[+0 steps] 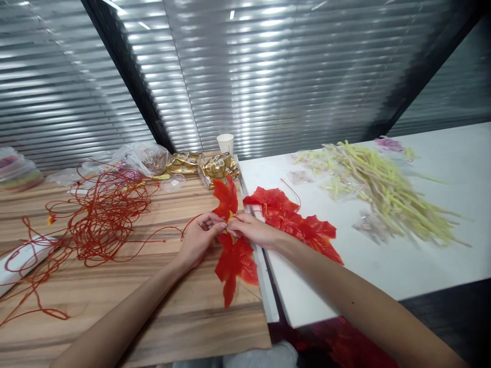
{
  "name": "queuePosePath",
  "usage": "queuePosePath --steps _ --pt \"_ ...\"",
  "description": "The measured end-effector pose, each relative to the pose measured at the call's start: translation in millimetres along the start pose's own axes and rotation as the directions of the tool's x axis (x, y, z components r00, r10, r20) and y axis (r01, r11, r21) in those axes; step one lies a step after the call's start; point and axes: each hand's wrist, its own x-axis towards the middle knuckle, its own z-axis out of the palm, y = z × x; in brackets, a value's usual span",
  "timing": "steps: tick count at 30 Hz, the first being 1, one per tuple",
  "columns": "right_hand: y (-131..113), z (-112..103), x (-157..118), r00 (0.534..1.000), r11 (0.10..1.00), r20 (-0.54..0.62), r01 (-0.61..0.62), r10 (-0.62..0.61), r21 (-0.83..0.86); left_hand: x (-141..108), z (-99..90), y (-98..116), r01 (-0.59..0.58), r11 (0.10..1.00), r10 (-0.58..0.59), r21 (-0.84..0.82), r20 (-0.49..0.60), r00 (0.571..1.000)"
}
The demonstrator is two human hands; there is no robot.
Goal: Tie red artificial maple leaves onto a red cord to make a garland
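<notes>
Both hands are busy right at the seam between two benches. Left hand (201, 237) and right hand (249, 227) are pinched together at the middle of some red leaves (238, 260), one leaf poking out above the fingers and one hanging below. There's a bit of yellow at the join, but the fingers cover most of it, so can't tell exactly what's being pinched. These leaves are over the right edge of the wooden bench (184, 317).

Now the clutter. The big nuisance is a tangle of red cord (107, 214) sprawled over the left side, with loose strands reaching toward the left hand. Some of it loops over a white object (26, 258) at the left edge. Behind that: a stack of round containers (17, 168), a clear plastic bag (141, 156), gold packets (218, 166) and a paper cup (225, 144), all lined up near the window blinds (268, 61).

Over on the white bench (402, 276), more leaves (291, 220) lie just beside the right hand, partly hidden by the forearm. Further right there's a messy heap of yellow fuzzy stems (399, 194), with small clear bags (370, 225) next to it and a purple bundle (389, 144) toward the back. A narrow gap runs between the benches, with something red showing below.
</notes>
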Motion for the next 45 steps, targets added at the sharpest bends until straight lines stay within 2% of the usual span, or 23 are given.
queuePosePath --steps 3,5,8,11,15,19,23,26,28,30,33,36,42,45 --pt "-1 1 1 1.000 1.000 0.018 0.005 -0.005 -0.008 1 0.8 1 -0.011 1.000 0.011 -0.007 -0.011 1.000" --pt "-1 1 1 0.999 1.000 0.046 -0.018 0.017 0.004 1 0.9 2 -0.012 1.000 0.011 0.022 0.036 0.999" --pt "2 0 2 0.999 1.000 0.052 -0.006 0.007 -0.025 0 0.8 5 -0.052 0.991 0.040 0.124 0.098 0.994" --pt "6 -3 3 0.998 0.998 0.057 0.028 -0.025 -0.064 -3 0.9 8 -0.145 0.950 0.116 0.278 0.119 0.986" --pt "5 -3 2 0.993 0.998 0.107 0.058 -0.054 -0.032 -7 1.8 13 -0.251 0.876 0.166 0.412 0.233 0.958" --pt "-4 3 -2 0.995 0.997 0.091 0.025 -0.031 0.067 -8 0.2 15 -0.275 0.876 0.195 0.396 0.231 0.953" --pt "-6 10 -1 1.000 0.970 0.010 -0.007 0.004 0.244 -5 -3.3 12 -0.229 0.936 0.167 0.268 0.237 0.957" --pt "0 8 2 0.991 0.977 -0.132 0.059 -0.032 0.205 -4 -4.2 10 -0.209 0.958 0.186 0.197 0.128 0.974" --pt "2 6 4 0.978 0.985 -0.195 0.106 -0.079 0.134 -4 -3.7 12 -0.251 0.945 0.244 0.208 0.060 0.968" --pt "1 4 3 0.985 0.993 -0.148 0.102 -0.092 0.062 -7 -2.6 14 -0.324 0.902 0.315 0.286 0.078 0.946" --pt "-6 6 -2 0.995 0.993 -0.001 0.101 -0.101 -0.056 -12 -1.0 19 -0.421 0.801 0.383 0.425 0.175 0.907" --pt "-11 10 -6 0.991 0.983 -0.004 0.129 -0.130 -0.129 -14 -1.9 19 -0.472 0.731 0.398 0.492 0.254 0.881" --pt "-9 8 -7 0.998 0.978 0.024 0.059 -0.055 -0.199 -9 -11.8 7 -0.540 0.552 0.344 0.636 0.416 0.842" --pt "-8 5 -7 0.998 0.983 0.043 0.057 -0.050 -0.176 -10 -13.1 4 -0.597 0.488 0.360 0.637 0.476 0.802"
